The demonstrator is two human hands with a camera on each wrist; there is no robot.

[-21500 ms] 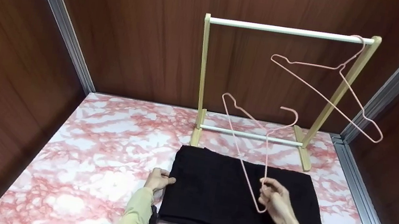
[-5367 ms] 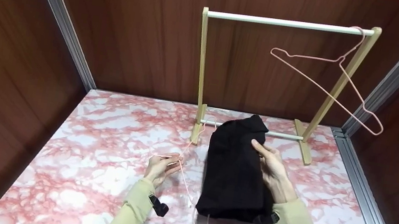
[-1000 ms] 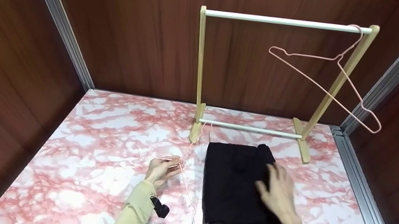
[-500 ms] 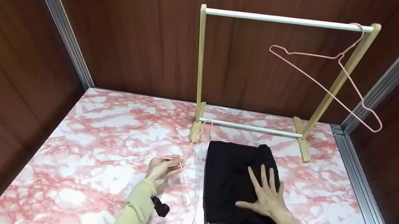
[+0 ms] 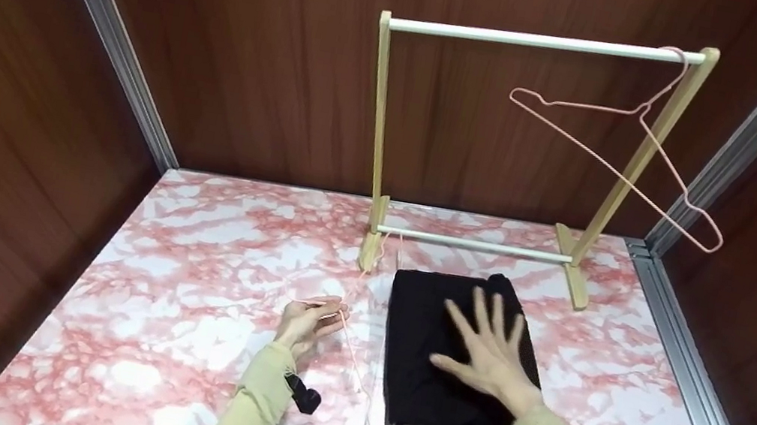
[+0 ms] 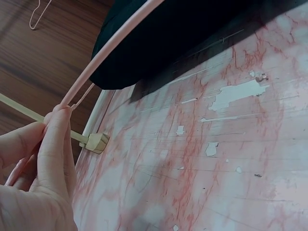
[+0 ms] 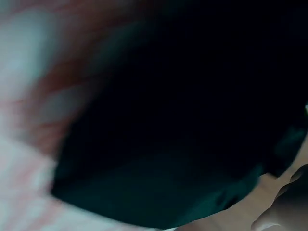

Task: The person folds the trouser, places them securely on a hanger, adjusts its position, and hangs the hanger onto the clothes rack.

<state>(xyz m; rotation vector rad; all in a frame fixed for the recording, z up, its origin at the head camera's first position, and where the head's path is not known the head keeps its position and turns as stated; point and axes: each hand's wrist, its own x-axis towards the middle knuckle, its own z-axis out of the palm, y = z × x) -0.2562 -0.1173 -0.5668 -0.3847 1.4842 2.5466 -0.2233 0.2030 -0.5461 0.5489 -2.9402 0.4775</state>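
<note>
My left hand (image 5: 306,323) pinches a pink hanger near its neck, thumb against fingertips. The hanger (image 6: 101,55) is turned sideways, its hook toward the rack. A folded black garment (image 5: 410,370) lies over the hanger's long bar, which pokes out at the near edge. My right hand (image 5: 492,360) is spread wide on top of the garment, fingers straight and apart. The right wrist view is blurred and mostly filled by the dark cloth (image 7: 168,120); a bit of a hand shows at its lower right.
Behind the garment stands a small rack with a white top rail (image 5: 527,40) and wooden legs (image 5: 379,121). A second pink hanger (image 5: 586,147) hangs bare at the rail's right end. Brown wood-grain walls (image 5: 279,75) enclose the pink marbled table (image 5: 202,268).
Earlier my right hand held the hanger beside the wider-spread garment; now my left has it. The garment, lifted 5.4 seconds ago, lies folded down. My right hand has slid left over it.
</note>
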